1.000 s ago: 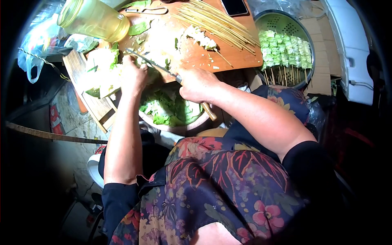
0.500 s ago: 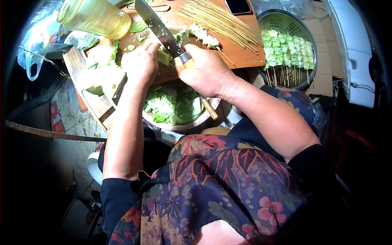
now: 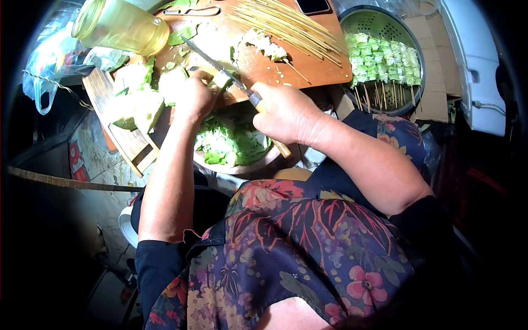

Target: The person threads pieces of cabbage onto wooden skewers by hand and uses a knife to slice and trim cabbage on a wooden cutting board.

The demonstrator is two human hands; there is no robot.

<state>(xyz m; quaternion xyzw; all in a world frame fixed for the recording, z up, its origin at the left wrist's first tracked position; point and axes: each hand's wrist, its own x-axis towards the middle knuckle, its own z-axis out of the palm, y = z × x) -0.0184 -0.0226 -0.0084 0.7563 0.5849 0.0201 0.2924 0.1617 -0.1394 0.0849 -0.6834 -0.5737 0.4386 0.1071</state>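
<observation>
In my right hand [image 3: 289,113] is a cleaver [image 3: 220,69], gripped by its wooden handle. Its blade points up and left over the orange cutting board [image 3: 269,69] and shows almost edge-on. My left hand [image 3: 196,98] is on the board's near side, fingers curled against a cut piece of cabbage leaf [image 3: 221,81] just left of the blade. Pale cabbage leaves [image 3: 137,104] are piled left of that hand. Below the board, a basin [image 3: 258,165] holds loose green leaves [image 3: 231,144]. A skewer [image 3: 298,72] threaded with cabbage [image 3: 265,44] lies beyond the cleaver.
Bare bamboo skewers [image 3: 286,27] lie at the board's far side near a phone [image 3: 313,5]. At right, a colander [image 3: 352,25] holds several loaded cabbage skewers [image 3: 382,60]. A yellowish jar [image 3: 121,27] leans at upper left. A second wooden handle [image 3: 282,149] juts over the basin.
The cleaver has turned from showing its broad face to nearly edge-on, and my right hand has shifted slightly down and right. The fingers of my left hand are more curled.
</observation>
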